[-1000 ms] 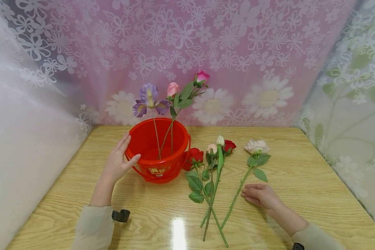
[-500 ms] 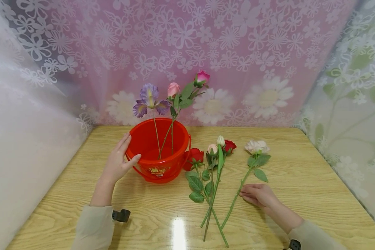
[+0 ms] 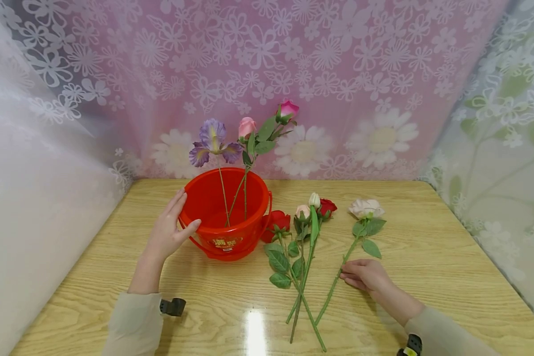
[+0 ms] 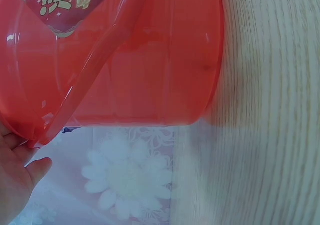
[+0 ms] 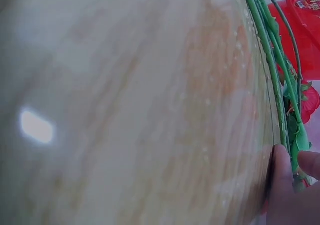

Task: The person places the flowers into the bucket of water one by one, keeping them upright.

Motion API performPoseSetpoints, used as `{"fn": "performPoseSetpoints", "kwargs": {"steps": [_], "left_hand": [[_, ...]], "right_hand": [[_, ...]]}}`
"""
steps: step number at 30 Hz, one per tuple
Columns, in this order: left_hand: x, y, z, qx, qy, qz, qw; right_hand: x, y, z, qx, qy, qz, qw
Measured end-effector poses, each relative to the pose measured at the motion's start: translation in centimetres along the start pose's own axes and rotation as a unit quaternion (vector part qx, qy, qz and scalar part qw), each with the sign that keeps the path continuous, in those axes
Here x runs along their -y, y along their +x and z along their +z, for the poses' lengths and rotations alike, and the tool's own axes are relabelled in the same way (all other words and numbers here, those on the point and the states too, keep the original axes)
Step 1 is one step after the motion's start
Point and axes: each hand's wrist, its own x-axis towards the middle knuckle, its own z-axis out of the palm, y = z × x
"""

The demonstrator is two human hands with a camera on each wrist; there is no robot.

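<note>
My left hand (image 3: 166, 228) rests against the left side of the red bucket (image 3: 231, 242), fingers extended along its rim and thumb toward the front. In the left wrist view the fingertips meet the bucket near its handle's end. With thumb and fingers, my right hand (image 3: 368, 278) pinches the green stem of a white rose (image 3: 366, 209) that lies on the table. The right wrist view shows thumb and finger on either side of the stem. Standing in the bucket are a purple iris (image 3: 212, 138), a light pink rose (image 3: 246, 127) and a bright pink rose (image 3: 287, 111).
Between bucket and right hand lie more flowers with crossed stems: a red rose (image 3: 278, 222), a peach rose (image 3: 302, 212), a white tulip (image 3: 314, 200) and another red rose (image 3: 327, 207). Flowered curtains (image 3: 329, 74) close off the back and sides of the wooden table (image 3: 222, 306).
My right hand has moved slightly left onto the white rose's stem, and its fingers have come to the stem. The left hand and the bucket stay where they were.
</note>
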Motion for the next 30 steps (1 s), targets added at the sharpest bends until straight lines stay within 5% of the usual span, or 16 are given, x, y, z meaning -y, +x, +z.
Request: {"fn": "performPoseSetpoints", "kwargs": {"steps": [19, 30], "left_hand": [[0.12, -0.06, 0.06, 0.003, 0.003, -0.002, 1.0], [0.09, -0.08, 0.08, 0.001, 0.002, -0.003, 1.0]], "right_hand": [[-0.32, 0.67, 0.32, -0.03, -0.06, 0.005, 0.9977], [-0.11, 0.19, 0.22, -0.03, -0.026, -0.005, 0.9992]]}}
